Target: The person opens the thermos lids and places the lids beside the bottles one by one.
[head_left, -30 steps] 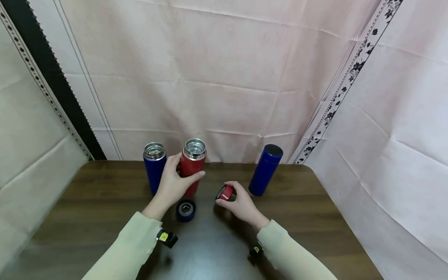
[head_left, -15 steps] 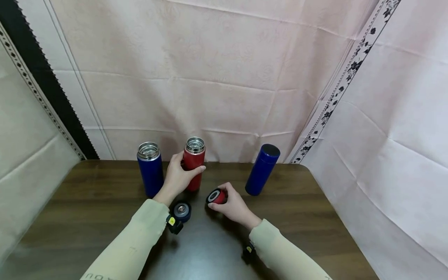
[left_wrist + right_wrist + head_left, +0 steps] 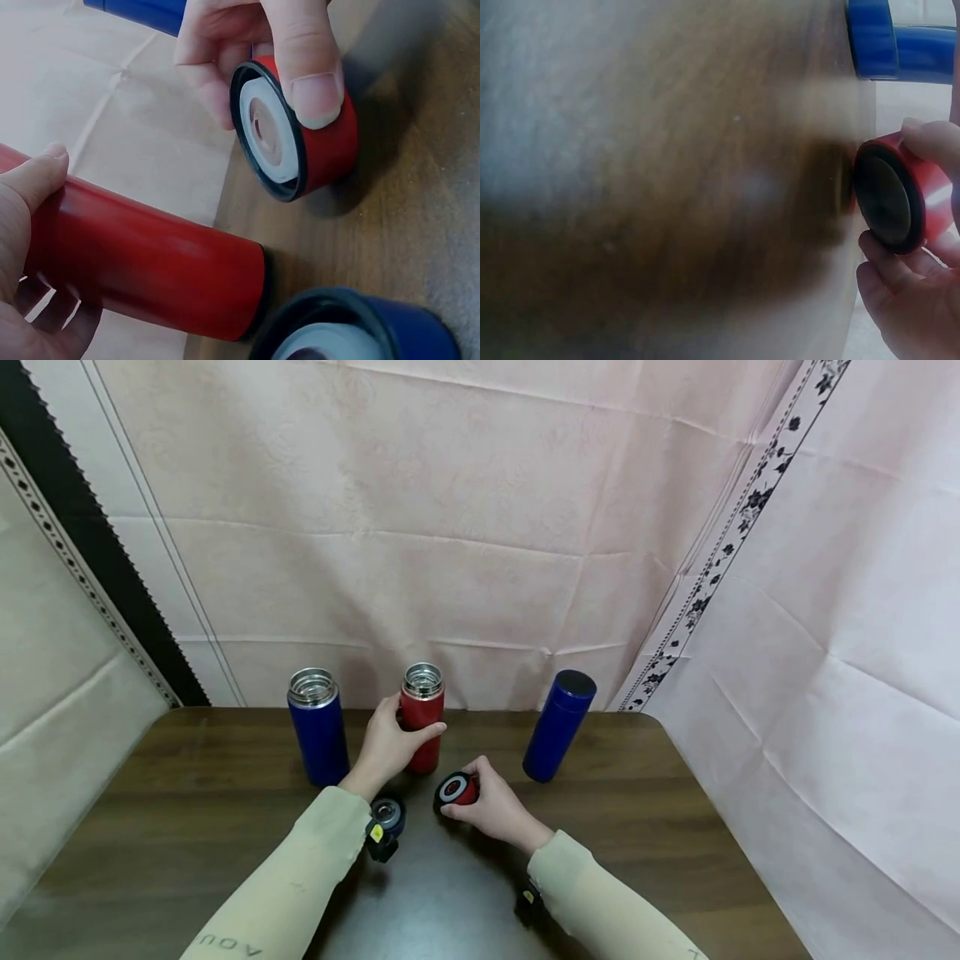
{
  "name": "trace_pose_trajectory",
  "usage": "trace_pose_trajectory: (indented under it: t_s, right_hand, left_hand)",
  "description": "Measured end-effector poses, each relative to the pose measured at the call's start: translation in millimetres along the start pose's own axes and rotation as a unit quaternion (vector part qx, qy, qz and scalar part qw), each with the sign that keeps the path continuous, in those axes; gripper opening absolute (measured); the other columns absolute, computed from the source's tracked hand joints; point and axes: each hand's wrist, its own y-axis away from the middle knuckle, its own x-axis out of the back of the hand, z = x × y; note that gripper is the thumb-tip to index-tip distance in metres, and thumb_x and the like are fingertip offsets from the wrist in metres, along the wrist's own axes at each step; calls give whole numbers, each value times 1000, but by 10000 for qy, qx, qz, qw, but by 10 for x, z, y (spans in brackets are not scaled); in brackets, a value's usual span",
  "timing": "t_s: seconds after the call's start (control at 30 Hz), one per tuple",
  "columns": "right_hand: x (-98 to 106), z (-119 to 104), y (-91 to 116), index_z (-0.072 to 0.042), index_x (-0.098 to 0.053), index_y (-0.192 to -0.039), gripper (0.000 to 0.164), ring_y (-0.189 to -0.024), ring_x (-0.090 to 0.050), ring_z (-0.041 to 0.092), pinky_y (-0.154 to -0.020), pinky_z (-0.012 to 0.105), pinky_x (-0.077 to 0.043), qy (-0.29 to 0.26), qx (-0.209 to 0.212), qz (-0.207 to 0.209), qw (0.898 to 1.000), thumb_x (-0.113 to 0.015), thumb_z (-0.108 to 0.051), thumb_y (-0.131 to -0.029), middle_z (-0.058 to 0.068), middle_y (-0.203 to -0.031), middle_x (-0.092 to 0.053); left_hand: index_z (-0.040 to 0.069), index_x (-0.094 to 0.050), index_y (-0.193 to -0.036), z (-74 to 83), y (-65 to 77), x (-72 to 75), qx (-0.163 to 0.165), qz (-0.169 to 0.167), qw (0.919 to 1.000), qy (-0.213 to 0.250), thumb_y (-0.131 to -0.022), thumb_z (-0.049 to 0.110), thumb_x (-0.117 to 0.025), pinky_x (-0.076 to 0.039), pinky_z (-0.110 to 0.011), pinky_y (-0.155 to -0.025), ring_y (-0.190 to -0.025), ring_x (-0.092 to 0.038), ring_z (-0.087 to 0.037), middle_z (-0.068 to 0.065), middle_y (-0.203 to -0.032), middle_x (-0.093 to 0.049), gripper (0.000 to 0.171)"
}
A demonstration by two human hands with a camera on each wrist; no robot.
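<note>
Gripping red bottle (image 3: 423,710), left hand (image 3: 388,745); pinching red lid (image 3: 459,788), right hand (image 3: 495,806); blue lid (image 3: 388,814) on table (image 3: 637,827).

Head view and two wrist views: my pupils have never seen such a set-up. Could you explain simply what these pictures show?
There is no robot here, just a person's two bare hands. The widest picture comes from a camera worn on the head, looking forward and down; the other two come from cameras on the left and right wrists. On the wood-grain table stand an open blue flask and, over to the right, a lidded blue flask. A blue lid lies near the left wrist. The left hand grips a red flask, its mouth uncovered. The right hand holds a red lid by its sides.
</note>
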Motion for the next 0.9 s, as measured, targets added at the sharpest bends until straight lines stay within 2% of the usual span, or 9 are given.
trace_pose_trajectory:
  t_s: [0.17,0.3,0.4,0.57,0.77,0.9]
  right_hand:
    - [-4,-3,-38,-11,-50,-129,67,-98,-56,11,-86,31,-50,502,229,-183,9983,-80,-41,-78,-1,-114,-55]
    - [-8,-8,-55,-12,-56,-129,63,-98,-55,9,-89,31,-48,1138,386,-461,9917,-80,-41,-78,-3,-110,-54]
    - [3,-44,-60,-13,-58,-125,60,-99,-53,12,-90,35,-46,1564,444,-596,9849,-80,-41,-77,-4,-108,-55]
    - [44,-126,-51,-13,-58,-125,62,-102,-48,19,-90,44,-40,2210,374,-554,9730,-80,-45,-77,-2,-109,-57]
    - [14,-184,-37,-13,-58,-126,63,-104,-48,22,-92,48,-39,2356,250,-442,9705,-80,-44,-76,-1,-110,-56]
    - [-35,-193,-22,-13,-58,-126,64,-104,-48,22,-91,47,-40,2399,269,-462,9693,-80,-45,-76,-1,-111,-57]
  left_hand:
    - [16,-47,-137,-15,5,-38,-84,35,9999,-53,-73,60,-76,-43,-50,-98,-114,-52,-23,-3,-121,-51,84]
    - [12,-44,-139,-31,-9,-48,-88,1,9998,-182,-74,58,-76,-44,-50,-97,-114,-52,-25,-5,-122,-51,86]
    - [12,-42,-140,-28,-22,-42,23,-55,9997,-235,-73,58,-77,-44,-50,-97,-114,-53,-25,-6,-124,-51,88]
    - [13,-37,-144,7,-47,-40,271,-236,9994,21,-73,56,-78,-42,-53,-98,-119,-51,-28,-7,-133,-49,92]
    - [15,-37,-143,21,-57,-17,359,-347,9986,161,-74,52,-79,-43,-52,-98,-119,-51,-27,-6,-133,-50,89]
    - [15,-36,-143,7,-20,4,505,-399,9977,200,-77,44,-80,-43,-52,-98,-119,-51,-28,-7,-132,-49,84]
